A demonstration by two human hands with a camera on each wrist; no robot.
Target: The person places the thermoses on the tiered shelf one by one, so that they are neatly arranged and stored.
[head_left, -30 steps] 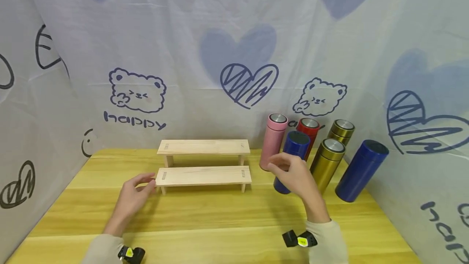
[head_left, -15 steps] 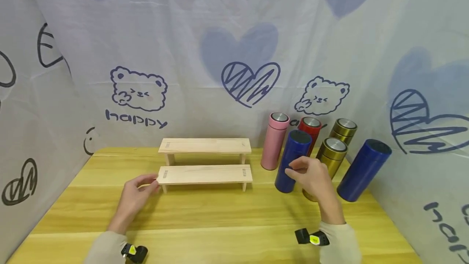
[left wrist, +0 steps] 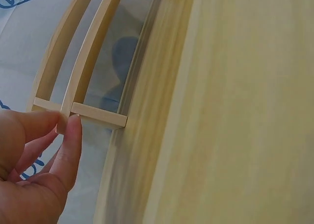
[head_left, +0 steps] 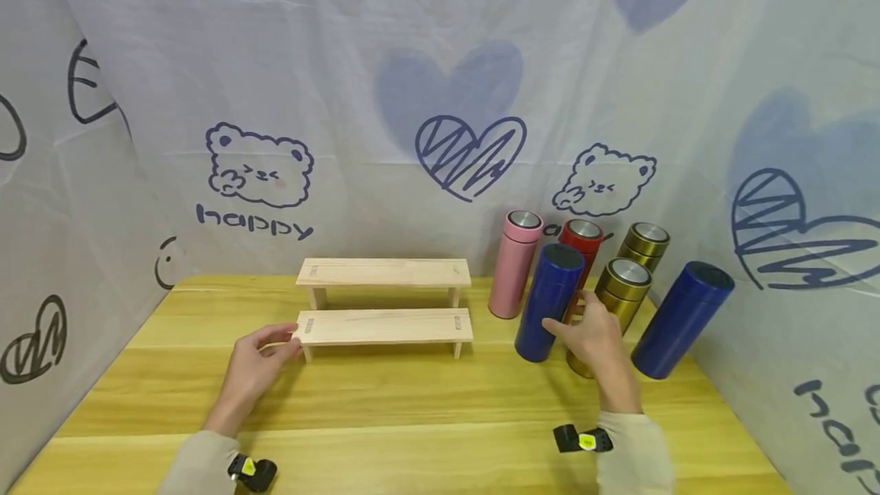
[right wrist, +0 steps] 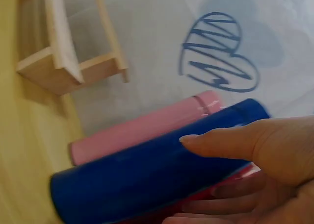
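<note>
My left hand (head_left: 254, 365) is at the left end of a low two-step wooden rack (head_left: 385, 327). In the left wrist view, its thumb and a finger pinch the end of the rack's front board (left wrist: 76, 87). On the right, my right hand (head_left: 594, 334) is beside the nearer blue thermos bottle (head_left: 546, 312), which stands upright. The thumb (right wrist: 216, 140) lies across the near side of the bottle in the right wrist view. The other fingers (right wrist: 221, 207) extend along its other side, in front of a red thermos bottle (head_left: 583, 239).
A pink thermos bottle (head_left: 514, 266) stands just left of the blue one. Behind and right of my right hand are two gold thermos bottles, one nearer (head_left: 622, 292) and one farther (head_left: 645, 243). Another blue thermos bottle (head_left: 681, 319) stands far right. Printed cloth (head_left: 357, 98) encloses the table.
My right hand first moved right past the near blue bottle, then its fingers spread to either side of it. The left hand closed in on the rack's end. The bottles stayed put.
</note>
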